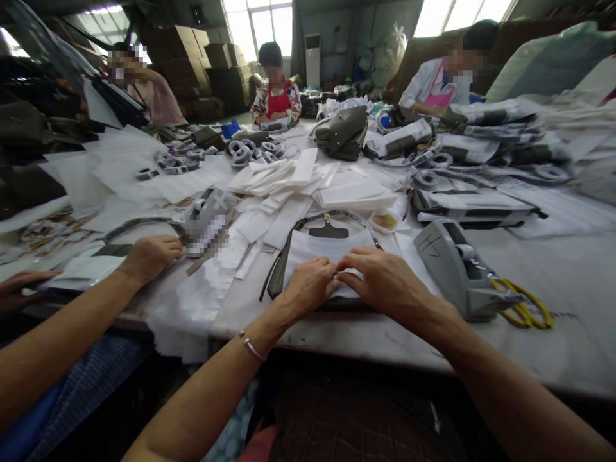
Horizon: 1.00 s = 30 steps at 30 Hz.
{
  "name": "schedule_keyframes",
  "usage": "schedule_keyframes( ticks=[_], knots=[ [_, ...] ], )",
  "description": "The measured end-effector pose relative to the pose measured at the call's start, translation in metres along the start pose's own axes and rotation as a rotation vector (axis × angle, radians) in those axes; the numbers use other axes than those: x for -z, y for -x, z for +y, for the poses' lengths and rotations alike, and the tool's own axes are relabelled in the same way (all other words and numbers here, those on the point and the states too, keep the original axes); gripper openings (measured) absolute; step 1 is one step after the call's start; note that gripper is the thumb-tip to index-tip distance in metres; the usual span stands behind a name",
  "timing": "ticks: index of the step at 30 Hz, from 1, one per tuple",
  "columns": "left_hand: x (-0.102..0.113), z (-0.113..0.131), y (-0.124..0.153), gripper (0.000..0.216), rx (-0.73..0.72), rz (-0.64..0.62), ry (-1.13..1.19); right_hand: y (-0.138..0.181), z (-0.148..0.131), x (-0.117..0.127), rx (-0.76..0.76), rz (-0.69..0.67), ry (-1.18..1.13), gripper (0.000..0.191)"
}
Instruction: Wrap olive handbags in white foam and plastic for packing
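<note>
A grey handbag [282, 269] lies flat on the table in front of me, its front covered with white wrapping paper [317, 247]. My left hand [308, 285] and my right hand [380, 279] rest side by side on the paper's near edge, fingers curled and pinching it. A silver bracelet [253, 346] sits on my left wrist. The bag's strap [337, 215] curves round its far side with a dark tab in the middle.
A co-worker's hand [149, 256] at my left presses on another wrapped bag. A grey tape dispenser [455, 266] and yellow-handled scissors [524, 308] lie to my right. Stacked white paper sheets [308, 179], tape rolls [243, 153] and more bags fill the table; three people sit on its far side.
</note>
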<state>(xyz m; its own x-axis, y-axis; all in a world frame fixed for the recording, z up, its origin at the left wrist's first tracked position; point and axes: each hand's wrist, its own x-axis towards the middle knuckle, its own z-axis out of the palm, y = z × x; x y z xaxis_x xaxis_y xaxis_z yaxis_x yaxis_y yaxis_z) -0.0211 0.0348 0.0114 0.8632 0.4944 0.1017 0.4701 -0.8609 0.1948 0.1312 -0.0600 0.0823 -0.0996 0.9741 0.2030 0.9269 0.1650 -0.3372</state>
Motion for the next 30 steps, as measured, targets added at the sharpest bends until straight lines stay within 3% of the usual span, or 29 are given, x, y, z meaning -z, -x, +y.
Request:
schedule_keyframes(
  ticks=[2,5,12,18,24,30],
  knots=[
    [-0.002,-0.002,0.001,0.017,0.017,0.008,0.040,-0.008,0.010,-0.023,-0.034,-0.094,-0.038,0.011],
    [-0.004,-0.007,0.004,0.019,0.050,0.056,0.189,-0.008,0.035,-0.048,-0.111,-0.131,-0.163,0.011],
    [-0.011,-0.012,0.017,0.007,0.019,0.194,0.485,0.003,0.052,-0.063,-0.105,-0.051,-0.334,0.010],
    [-0.021,-0.007,0.022,0.007,-0.026,0.173,0.346,0.010,0.052,-0.076,0.037,-0.030,-0.133,0.016],
    [-0.025,-0.004,0.019,0.009,0.023,0.041,0.103,0.005,0.047,-0.078,0.149,-0.154,0.139,0.018],
    [-0.017,-0.002,0.016,0.009,0.062,-0.011,0.080,-0.003,0.029,-0.068,0.151,-0.287,0.311,0.018]
  ],
)
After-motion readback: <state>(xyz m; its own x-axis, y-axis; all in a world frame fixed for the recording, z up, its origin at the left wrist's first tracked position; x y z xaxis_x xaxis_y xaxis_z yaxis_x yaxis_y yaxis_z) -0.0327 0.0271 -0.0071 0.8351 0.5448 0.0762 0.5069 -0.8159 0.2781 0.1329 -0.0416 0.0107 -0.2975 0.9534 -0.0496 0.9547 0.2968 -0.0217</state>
